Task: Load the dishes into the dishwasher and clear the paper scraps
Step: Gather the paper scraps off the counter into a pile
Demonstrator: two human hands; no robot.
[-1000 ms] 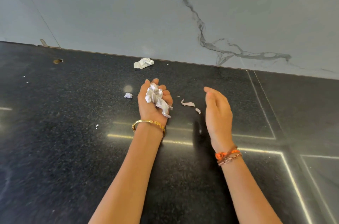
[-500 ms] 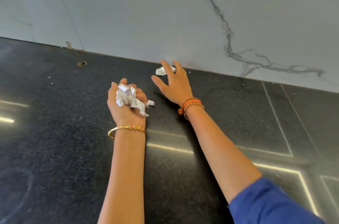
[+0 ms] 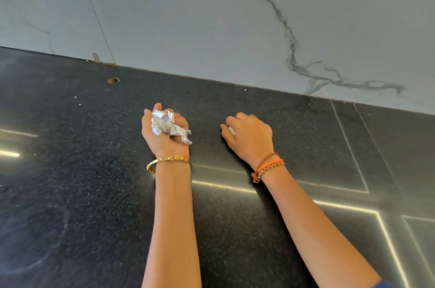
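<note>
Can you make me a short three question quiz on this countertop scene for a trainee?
1. True or false: the left hand holds crumpled paper.
2. The countertop is: A white, B black, C wooden.
3. Which wrist wears the gold bangle?

Key: 1 true. 2 B. 3 the left; the right hand, its fingers curled round a small white scrap, wears orange bracelets.

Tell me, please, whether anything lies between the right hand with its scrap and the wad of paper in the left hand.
Nothing visible does. The right hand pinches a small white scrap, and only bare black counter separates it from the left hand, which lies palm up holding the crumpled paper wad.
</note>
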